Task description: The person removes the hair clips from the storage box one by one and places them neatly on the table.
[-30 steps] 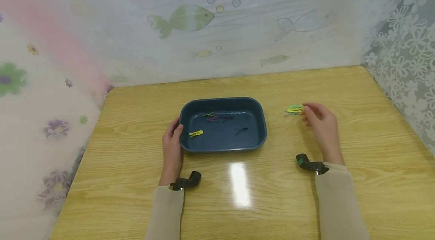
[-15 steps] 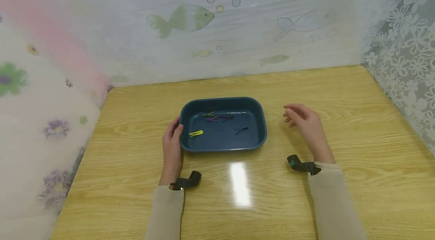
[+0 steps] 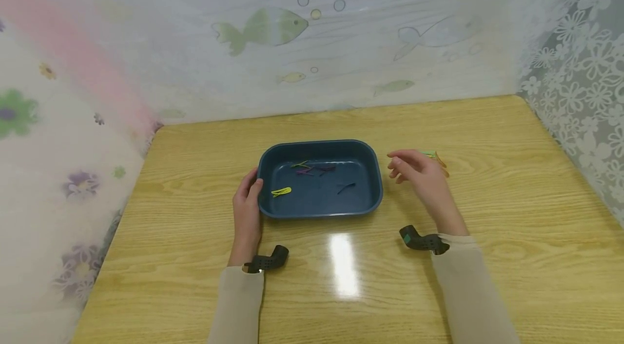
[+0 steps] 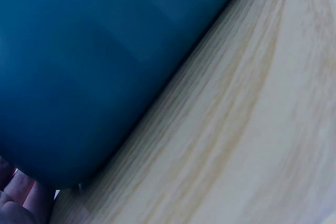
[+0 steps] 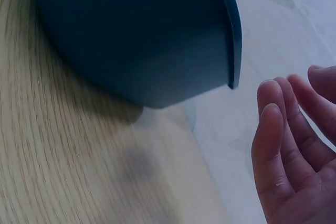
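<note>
A dark blue rectangular tub (image 3: 319,214) stands on the wooden table. My left hand (image 3: 247,208) holds its left side, thumb at the rim; in the left wrist view, fingers (image 4: 21,198) curve beside the tub's lower corner. Inside lie a yellow hair clip (image 3: 281,191), a green clip (image 3: 300,164), purple ones (image 3: 305,172) and a dark blue one (image 3: 346,187). My right hand (image 3: 421,176) hovers just right of the tub, fingers loosely bent. In the right wrist view, nothing shows between its thumb and fingers. Green and orange clips (image 3: 429,154) lie behind it, partly hidden.
The wooden table (image 3: 195,170) meets a patterned curtain (image 3: 341,51) with fish drawings along its back edge. A floral sheet (image 3: 73,214) hangs at the left, a white flower-patterned one (image 3: 595,57) at the right. Light reflects off the table before the tub.
My right hand has moved left from the small pile of clips toward the tub, uncovering part of the pile on its right. The left hand and tub have stayed in place.
</note>
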Available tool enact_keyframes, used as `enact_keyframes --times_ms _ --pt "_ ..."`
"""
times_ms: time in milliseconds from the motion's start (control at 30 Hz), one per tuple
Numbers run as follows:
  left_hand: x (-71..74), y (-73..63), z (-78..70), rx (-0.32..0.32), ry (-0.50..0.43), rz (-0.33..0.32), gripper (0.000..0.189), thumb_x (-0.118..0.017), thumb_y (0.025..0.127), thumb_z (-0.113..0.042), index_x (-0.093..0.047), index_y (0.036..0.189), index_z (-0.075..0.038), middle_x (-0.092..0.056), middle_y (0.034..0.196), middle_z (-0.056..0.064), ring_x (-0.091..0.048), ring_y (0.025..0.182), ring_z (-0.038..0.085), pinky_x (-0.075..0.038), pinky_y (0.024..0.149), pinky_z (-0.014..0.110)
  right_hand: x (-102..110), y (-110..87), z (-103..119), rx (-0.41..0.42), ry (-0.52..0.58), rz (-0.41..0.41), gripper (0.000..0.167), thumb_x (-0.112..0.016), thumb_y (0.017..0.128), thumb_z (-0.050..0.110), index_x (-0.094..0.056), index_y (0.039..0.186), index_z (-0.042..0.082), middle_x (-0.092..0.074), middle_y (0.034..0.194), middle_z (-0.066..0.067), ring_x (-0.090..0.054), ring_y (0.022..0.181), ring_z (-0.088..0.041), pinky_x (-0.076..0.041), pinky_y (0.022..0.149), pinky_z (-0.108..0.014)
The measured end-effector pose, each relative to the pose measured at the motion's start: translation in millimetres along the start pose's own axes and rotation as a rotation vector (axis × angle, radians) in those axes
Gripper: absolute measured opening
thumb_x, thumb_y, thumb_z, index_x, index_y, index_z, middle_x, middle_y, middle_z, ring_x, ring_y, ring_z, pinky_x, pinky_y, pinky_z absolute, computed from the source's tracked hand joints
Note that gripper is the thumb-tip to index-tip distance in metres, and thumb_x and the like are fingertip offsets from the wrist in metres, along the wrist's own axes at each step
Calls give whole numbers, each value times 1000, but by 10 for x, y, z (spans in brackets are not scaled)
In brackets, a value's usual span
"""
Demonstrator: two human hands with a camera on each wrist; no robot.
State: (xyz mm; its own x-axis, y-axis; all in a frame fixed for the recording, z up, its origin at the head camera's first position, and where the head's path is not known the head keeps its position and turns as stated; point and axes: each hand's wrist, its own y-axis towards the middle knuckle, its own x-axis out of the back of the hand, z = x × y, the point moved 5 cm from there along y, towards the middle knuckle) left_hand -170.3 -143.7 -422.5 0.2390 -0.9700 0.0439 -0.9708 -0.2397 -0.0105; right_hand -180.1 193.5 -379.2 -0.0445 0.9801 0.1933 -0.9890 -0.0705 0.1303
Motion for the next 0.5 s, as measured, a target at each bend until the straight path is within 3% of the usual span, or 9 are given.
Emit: enact_keyframes --times_ms 233,500 --pt "-2 14 9 -14 -5 6 34 -44 94 -23 -49 127 -13 -49 126 -3 -39 118 7 -29 100 27 -117 4 51 -18 3 50 30 -54 90 17 -56 112 -3 -58 96 -24 -56 80 -29 -50 68 -34" --pt "40 104 213 -18 -22 -8 34 -48 92 -31 -52 124 -20 -49 125 -6 -40 117 6 -30 99 27 -248 44 -129 -6 -21 132 35 -56 88 26 -55 115 3 -60 100 -19 -59 82 -23 -51 69 -32"
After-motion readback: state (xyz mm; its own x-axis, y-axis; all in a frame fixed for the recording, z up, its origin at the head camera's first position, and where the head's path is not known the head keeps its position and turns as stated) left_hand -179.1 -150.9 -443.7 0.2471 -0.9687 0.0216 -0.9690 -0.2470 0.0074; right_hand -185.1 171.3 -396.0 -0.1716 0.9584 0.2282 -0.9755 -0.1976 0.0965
